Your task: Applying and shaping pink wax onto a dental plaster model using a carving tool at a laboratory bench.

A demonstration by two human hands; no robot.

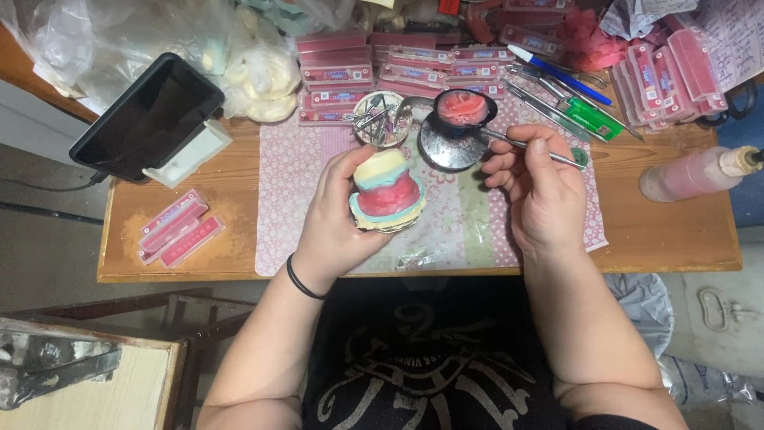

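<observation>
Above wooden bench (676,239): cream plaster dental cast with pink wax rim (387,193) gripped in left hand (338,223), thin metal wax instrument (533,147) pinched in right hand (541,191). Cast judged rigid, brittle; wax soft, best held by plaster base.

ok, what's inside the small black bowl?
The black bowl holds pink wax-like material; the metal tool in the right hand points toward it. The bowl's bottom is covered.
</observation>
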